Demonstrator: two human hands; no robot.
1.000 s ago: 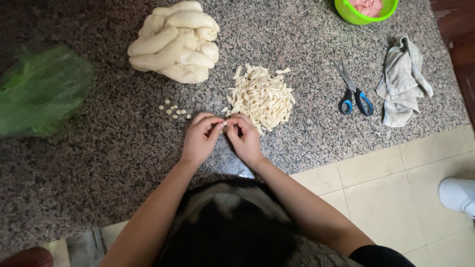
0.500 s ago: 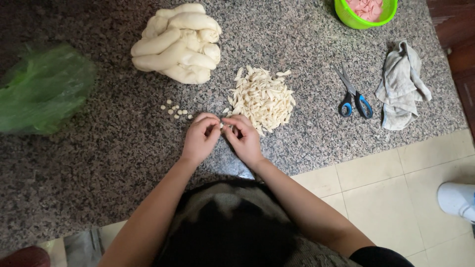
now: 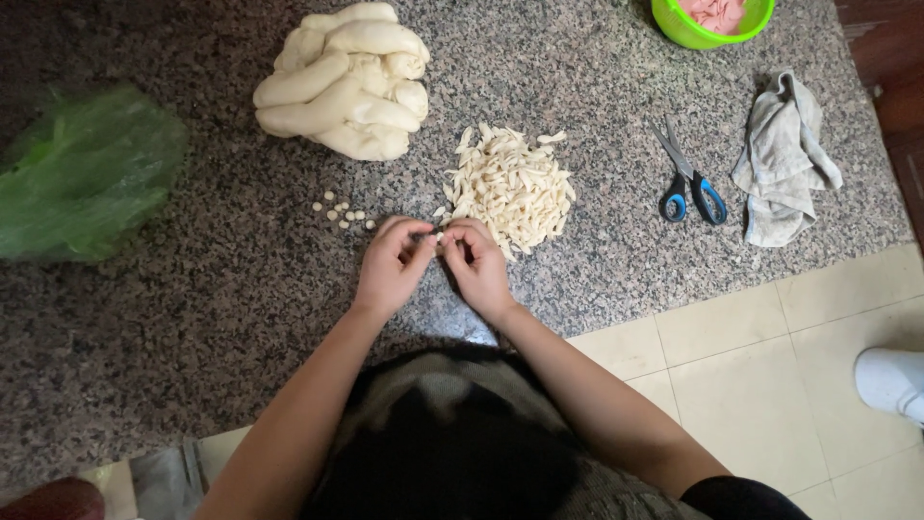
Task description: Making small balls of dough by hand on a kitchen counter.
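We have both hands together at the near edge of the speckled stone surface [image 3: 192, 318], the left hand [image 3: 393, 265] and the right hand [image 3: 476, 265] pinching one small pale dough piece [image 3: 438, 235] between their fingertips, so each hand is closed on that same bit and neither is free. It sits just beside the pile of shaped dough pieces [image 3: 510, 188] and near the few tiny dough bits [image 3: 342, 212] scattered to our left. What could go wrong, as we judge it: the piece is soft and very small, so too hard a pinch could squash it or tear it in two, and it could stick to our fingers rather than come away cleanly. Working this close to the pile, a wrist or knuckle could brush it and spread the shaped pieces across the surface or tip some over the near edge onto the tiled floor [image 3: 751, 385]. The big dough mass [image 3: 342, 87] lies uncovered, well apart, and could dry out while we work. The blue-handled scissors [image 3: 688, 178], the grey cloth [image 3: 784, 159], the green bowl [image 3: 712, 19] and the green plastic bag [image 3: 82, 173] are clear of our hands, so we see little risk there.
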